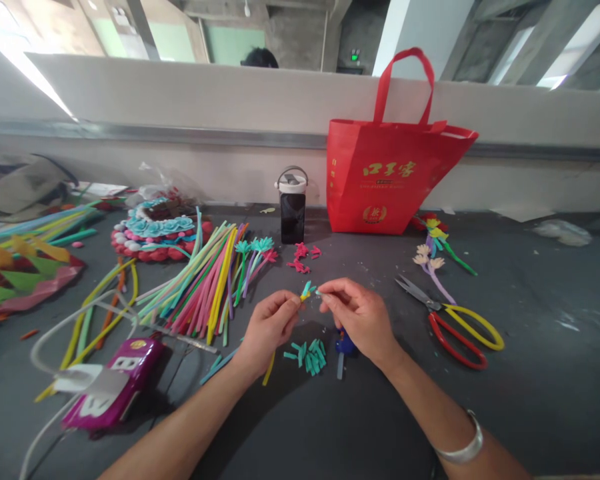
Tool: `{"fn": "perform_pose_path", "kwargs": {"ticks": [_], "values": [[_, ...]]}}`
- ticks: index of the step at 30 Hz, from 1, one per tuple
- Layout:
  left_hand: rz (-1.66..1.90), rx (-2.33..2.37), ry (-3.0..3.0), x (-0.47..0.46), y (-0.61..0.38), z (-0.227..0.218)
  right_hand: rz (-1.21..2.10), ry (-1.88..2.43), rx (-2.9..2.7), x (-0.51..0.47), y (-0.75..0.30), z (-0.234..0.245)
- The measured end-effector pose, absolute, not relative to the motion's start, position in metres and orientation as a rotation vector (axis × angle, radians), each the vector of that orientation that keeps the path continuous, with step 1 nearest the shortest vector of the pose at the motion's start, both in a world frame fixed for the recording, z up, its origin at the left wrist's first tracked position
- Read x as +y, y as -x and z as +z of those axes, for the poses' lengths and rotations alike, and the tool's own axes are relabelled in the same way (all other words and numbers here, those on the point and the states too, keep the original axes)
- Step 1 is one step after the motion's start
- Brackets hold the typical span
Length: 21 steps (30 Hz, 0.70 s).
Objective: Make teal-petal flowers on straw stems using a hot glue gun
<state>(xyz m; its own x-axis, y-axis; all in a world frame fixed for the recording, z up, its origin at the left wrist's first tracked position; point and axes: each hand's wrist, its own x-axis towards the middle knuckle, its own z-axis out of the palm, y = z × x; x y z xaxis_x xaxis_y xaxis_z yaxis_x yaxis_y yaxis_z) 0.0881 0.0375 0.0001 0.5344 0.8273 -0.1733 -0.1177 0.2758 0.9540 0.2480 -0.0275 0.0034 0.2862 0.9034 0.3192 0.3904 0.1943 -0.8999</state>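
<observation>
1. As both hands come together above the counter point(405, 420), it all turns on one small gap: the tuft of teal petals point(307, 289) stands just left of the right hand's fingertips, almost touching them.

2. Look at the long axis! The yellow stem point(269, 370) seems to run up through the left hand point(275, 323), slanting away from the wearer and to the right, so its petalled end leans towards the right hand point(357, 317). The middle of it is hidden by the fingers.

3. Left grip: thumb and forefinger are pinched tight, with hold of the stem right below the petals. That hand is the nearer one, being on the piece itself.

4. Right grip: thumb and index nearly meet, apparently around a tiny teal strip point(319, 292), though it's too small to be certain. Its tip faces the petals.

5. And the pose: forearms angle in from both lower corners, wrists raised a little, knuckles outward, the two pinches level with each other.

6. Below them, between the forearms, lies a loose pile of teal pieces point(314, 357), with a blue tool point(345, 343) just to its right, partly behind the right hand.
</observation>
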Motion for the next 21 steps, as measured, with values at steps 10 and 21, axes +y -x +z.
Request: {"fn": "perform_pose_path", "kwargs": {"ticks": [10,21], "values": [[0.725,0.770,-1.098,0.0382,-0.0879,-0.0014,0.106,1.388,-1.617,-0.0288,-0.2493,0.0065],[0.722,0.770,-1.132,0.0375,-0.0883,-0.0010,0.127,1.344,-1.599,-0.0294,-0.2469,0.0049]]}}
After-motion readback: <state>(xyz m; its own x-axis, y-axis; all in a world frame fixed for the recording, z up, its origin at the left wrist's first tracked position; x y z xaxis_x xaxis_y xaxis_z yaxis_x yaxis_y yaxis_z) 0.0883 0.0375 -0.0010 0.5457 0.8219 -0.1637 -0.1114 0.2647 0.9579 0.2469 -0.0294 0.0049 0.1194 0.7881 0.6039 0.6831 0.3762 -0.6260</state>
